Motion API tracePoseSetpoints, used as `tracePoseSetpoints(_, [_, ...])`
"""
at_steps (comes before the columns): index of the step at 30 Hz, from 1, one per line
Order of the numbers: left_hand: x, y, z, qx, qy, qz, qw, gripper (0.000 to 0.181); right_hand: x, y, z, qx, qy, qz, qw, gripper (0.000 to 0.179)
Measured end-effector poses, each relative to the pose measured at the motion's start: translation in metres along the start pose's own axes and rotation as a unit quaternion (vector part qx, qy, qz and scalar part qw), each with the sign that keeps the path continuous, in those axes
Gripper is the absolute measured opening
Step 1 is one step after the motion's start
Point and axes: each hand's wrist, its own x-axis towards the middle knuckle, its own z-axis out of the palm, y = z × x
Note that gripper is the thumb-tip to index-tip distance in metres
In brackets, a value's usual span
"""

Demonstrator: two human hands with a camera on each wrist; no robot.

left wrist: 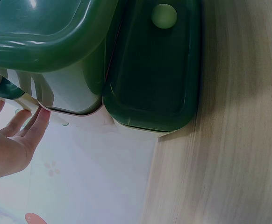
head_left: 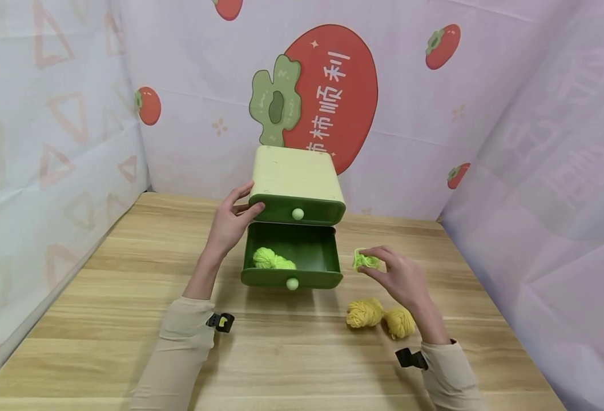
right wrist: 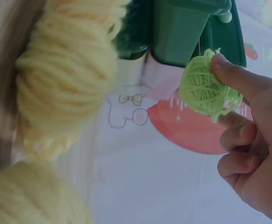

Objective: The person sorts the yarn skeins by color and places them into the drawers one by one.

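Note:
A small drawer cabinet (head_left: pixel 298 174) with a cream top and green fronts stands on the table. My left hand (head_left: pixel 230 220) rests at its left front corner, thumb on the top drawer's front and fairly straight fingers against the side. Below, a green drawer (head_left: pixel 314 278) is pulled out, with light-green yarn (head_left: pixel 271 260) lying in its left part. To the right of that drawer, my right hand (head_left: pixel 402 274) pinches a small ball of light-green yarn (right wrist: pixel 201 84) between thumb and fingers, off the table. The left wrist view shows another drawer front (left wrist: pixel 152 70) beneath, pushed in.
Two yellow yarn balls (head_left: pixel 365 313) (head_left: pixel 399 323) lie on the wooden table (head_left: pixel 281 354) near my right forearm. Behind the cabinet hangs a printed cloth (head_left: pixel 194 154), and further cloth walls stand at both sides.

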Motion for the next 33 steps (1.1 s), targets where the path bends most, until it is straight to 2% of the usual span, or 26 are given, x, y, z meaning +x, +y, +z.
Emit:
tracePoseSetpoints(4, [0.001,0.001,0.0,0.001,-0.001,-0.004,1.0,0.062,0.009,-0.01,0.001,0.019,0.015,-0.023,0.9994,0.034])
tracePoseSetpoints(20, [0.0,0.003,0.0,0.001,-0.006,-0.004,1.0,0.062,0.032,-0.039,0.009,0.04,0.035,-0.086,0.9949,0.034])
tracePoseSetpoints(27, [0.003,0.002,0.001,-0.001,-0.01,-0.015,0.9998,0.063,0.039,-0.049,0.016,0.049,0.018,-0.093,0.9943,0.034])
tracePoseSetpoints(33, [0.001,0.003,0.001,0.0,-0.005,-0.011,0.9999,0.062,0.043,-0.057,0.024,0.058,-0.006,-0.085,0.9947,0.035])
